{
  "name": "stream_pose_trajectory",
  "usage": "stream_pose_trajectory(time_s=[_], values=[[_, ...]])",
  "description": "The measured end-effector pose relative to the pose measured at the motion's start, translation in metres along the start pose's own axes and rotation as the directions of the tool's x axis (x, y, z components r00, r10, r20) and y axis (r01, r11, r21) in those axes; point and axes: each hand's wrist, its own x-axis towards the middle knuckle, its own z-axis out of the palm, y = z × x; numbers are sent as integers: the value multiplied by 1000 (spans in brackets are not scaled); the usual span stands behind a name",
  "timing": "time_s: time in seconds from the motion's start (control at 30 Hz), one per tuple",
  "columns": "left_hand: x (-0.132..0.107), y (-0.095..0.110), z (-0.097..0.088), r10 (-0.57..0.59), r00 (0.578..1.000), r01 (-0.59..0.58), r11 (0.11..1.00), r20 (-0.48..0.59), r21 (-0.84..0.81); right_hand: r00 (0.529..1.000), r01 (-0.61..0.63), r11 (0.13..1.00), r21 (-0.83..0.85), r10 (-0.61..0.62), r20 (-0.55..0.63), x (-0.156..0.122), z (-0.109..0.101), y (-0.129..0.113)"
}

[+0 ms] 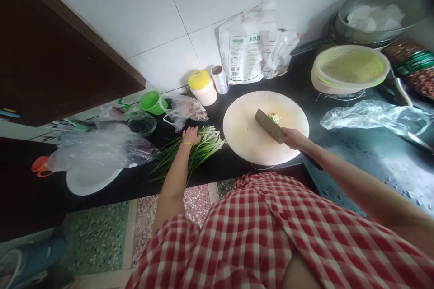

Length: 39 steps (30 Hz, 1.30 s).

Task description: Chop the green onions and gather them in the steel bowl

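Observation:
A bunch of spring onions lies on the dark counter, white ends toward the cutting board. My left hand, with a yellow band at the wrist, is on the bunch with its fingers curled over some stalks; the fingertips are partly hidden. My right hand grips the handle of a cleaver. Its broad blade is over the round white cutting board, beside a small heap of chopped spring onion. Small bits are scattered on the board.
Behind stand a yellow-lidded jar, a roll and a white printed bag. Plastic bags and a white basin lie left. To the right are a colander, a clear bag and a lidded pan.

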Motion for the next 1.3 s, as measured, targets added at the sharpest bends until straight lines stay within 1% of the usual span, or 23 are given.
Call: stream_pose_trajectory(time_s=[0.1,0.17,0.23,0.3,0.4,0.57,0.67,0.77,0.87,0.93,1.0,1.07,1.17,1.2,1.23,1.3], values=[[18,1,-5,1,990,-14,995,142,95,1000,-6,998,-59,4,-30,3,7,3],[24,1,-7,3,984,-29,989,177,143,998,15,995,-95,-21,-63,5,12,4],[26,0,-8,1,987,-26,988,161,152,996,28,994,-110,-37,-86,7,17,6],[25,-2,-8,6,993,-20,992,115,124,994,35,994,-106,-46,-96,7,20,8],[19,-9,-10,71,997,-73,995,26,61,994,34,995,-94,-43,-100,7,22,9],[2,-23,-18,131,991,-128,979,5,-161,995,5,993,-114,-16,-94,3,19,4],[-7,-28,-23,163,987,-160,962,-4,-223,996,1,991,-134,-12,-85,2,18,3],[-9,-25,-26,152,987,-141,975,53,-170,997,5,989,-150,-17,-76,3,20,4],[-9,-13,-24,84,987,-77,995,140,-56,997,7,988,-156,-19,-73,5,23,7],[-9,-2,-21,46,987,-50,999,157,18,997,13,986,-165,-25,-75,5,25,7],[-11,7,-18,39,992,-48,996,122,73,996,17,985,-174,-31,-80,5,26,7],[-16,12,-16,49,998,-53,993,41,102,996,17,984,-176,-33,-86,4,26,6],[-27,15,-15,114,988,-104,989,-105,101,996,4,985,-174,-19,-86,3,25,5],[-32,16,-15,142,981,-131,987,-130,95,996,3,985,-172,-17,-83,3,25,5],[-36,17,-14,170,977,-160,983,-130,85,997,0,985,-171,-14,-82,3,24,4],[-43,21,-13,211,975,-207,977,-73,58,997,-2,986,-167,-12,-82,3,23,4]])
